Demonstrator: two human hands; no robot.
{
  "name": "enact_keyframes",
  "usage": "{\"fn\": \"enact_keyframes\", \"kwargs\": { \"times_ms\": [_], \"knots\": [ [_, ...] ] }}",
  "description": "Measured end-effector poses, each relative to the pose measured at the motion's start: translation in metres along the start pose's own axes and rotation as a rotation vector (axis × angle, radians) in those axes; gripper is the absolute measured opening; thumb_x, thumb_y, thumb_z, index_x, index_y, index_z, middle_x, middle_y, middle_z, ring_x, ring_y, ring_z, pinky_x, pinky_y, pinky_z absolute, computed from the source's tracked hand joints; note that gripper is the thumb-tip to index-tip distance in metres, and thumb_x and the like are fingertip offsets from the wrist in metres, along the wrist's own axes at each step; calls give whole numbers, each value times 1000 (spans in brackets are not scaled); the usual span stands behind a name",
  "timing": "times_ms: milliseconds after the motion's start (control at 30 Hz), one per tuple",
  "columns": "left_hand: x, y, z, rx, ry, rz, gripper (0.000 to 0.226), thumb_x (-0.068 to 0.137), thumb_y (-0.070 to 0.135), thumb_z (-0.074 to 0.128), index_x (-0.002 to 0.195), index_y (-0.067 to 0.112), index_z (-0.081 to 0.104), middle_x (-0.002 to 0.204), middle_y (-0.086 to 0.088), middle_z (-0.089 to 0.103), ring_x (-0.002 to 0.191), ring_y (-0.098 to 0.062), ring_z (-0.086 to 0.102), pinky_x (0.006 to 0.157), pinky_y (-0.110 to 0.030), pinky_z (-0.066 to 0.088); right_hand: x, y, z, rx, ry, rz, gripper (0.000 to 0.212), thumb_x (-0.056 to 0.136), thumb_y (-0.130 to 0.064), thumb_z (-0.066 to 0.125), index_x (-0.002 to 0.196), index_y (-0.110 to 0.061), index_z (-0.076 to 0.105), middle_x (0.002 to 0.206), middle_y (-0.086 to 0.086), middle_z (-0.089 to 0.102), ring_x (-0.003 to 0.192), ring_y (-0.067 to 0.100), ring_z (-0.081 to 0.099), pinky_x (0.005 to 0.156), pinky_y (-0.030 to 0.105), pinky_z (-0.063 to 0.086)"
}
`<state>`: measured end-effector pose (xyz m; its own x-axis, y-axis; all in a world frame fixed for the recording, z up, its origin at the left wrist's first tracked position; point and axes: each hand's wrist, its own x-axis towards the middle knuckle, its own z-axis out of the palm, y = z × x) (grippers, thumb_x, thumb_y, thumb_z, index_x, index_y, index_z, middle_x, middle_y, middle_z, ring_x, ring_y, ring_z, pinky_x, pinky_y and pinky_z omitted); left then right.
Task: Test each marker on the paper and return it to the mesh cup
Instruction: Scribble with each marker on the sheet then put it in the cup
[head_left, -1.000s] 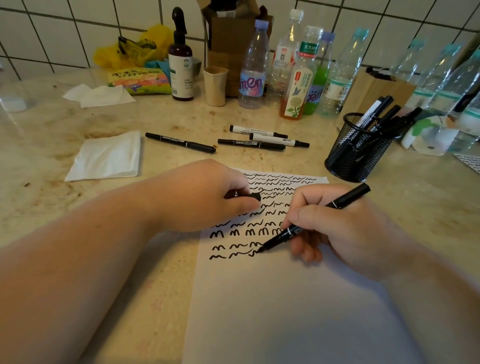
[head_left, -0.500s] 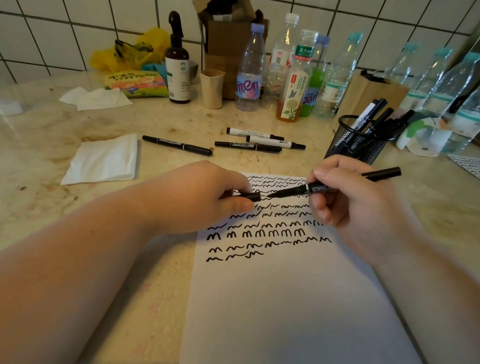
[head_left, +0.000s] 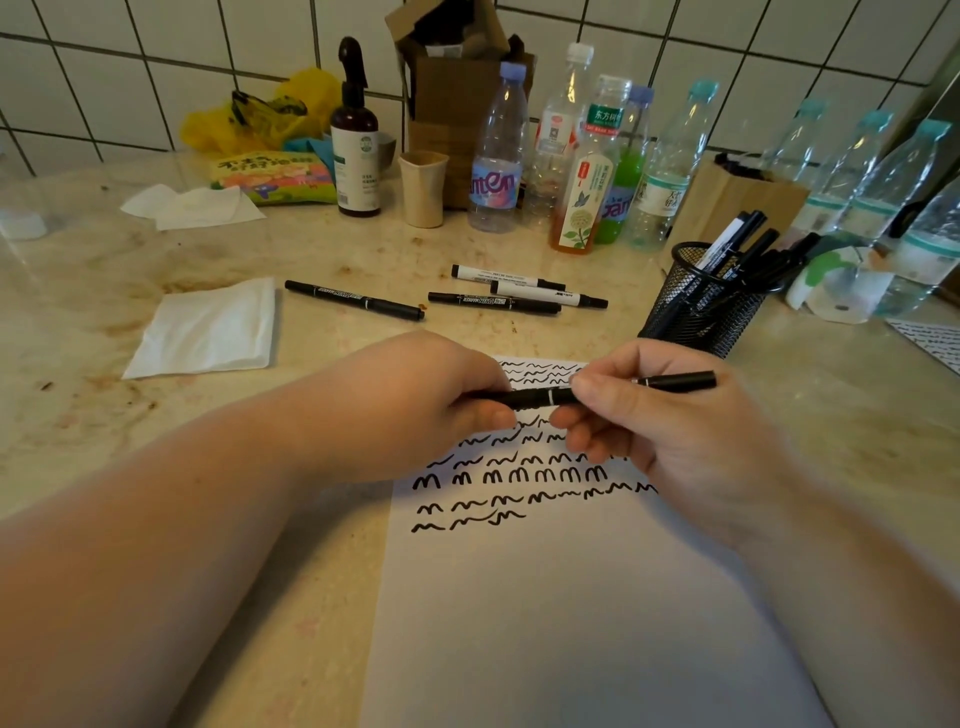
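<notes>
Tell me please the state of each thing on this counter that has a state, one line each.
marker in hands: held level by both hands, cap on.
left hand: grips cap end.
right hand: pinches barrel.
paper: flat, top half scribbled.
mesh cup: upright, holds markers.
four loose markers: lying capped.
napkin: folded flat.

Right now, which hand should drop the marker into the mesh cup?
Right hand. It grips the marker by the barrel and is nearer the mesh cup. The left hand pinches the cap end, farther away.
</notes>
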<state>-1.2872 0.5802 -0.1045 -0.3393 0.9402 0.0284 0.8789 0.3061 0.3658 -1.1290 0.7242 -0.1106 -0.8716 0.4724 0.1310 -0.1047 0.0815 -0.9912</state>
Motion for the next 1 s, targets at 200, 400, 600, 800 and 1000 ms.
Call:
{"fn": "enact_keyframes", "kwargs": {
  "times_ms": [200,400,600,800,1000],
  "knots": [
    [1,8,-1,102,3,0,23,99,45,46,110,34,64,91,8,65,83,-14,60,74,-36,53,0,-1,1,-2,25,-54,7,72,-18,73,74,-12,74,75,22,75,60,25,70,53,27,55],
    [2,3,-1,89,28,22,21,98,47,48,106,35,63,85,9,64,77,-11,59,65,-29,49,2,-3,2,-34,66,-4,14,72,-23,75,77,-10,75,70,17,73,57,24,66,53,28,53],
    [4,-4,5,-112,16,-17,55,86,54,63,136,46,42,82,14,64,68,2,59,60,-16,43,7,-23,-10,-212,273,-114,11,79,-31,72,83,-22,77,61,0,67,59,14,62,59,31,50],
    [2,-6,6,-102,3,9,42,89,56,58,129,44,52,78,11,66,61,-2,59,54,-18,40,19,-59,-50,-497,713,-277,17,96,-21,56,99,-28,71,77,-2,71,61,13,62,62,30,49],
    [2,-8,6,-70,24,26,37,90,58,56,123,41,57,79,14,63,65,-2,57,57,-19,39,45,-70,-73,-763,738,-129,8,89,-24,60,91,-26,67,66,-4,73,59,13,66,63,31,54]
  ]
}}
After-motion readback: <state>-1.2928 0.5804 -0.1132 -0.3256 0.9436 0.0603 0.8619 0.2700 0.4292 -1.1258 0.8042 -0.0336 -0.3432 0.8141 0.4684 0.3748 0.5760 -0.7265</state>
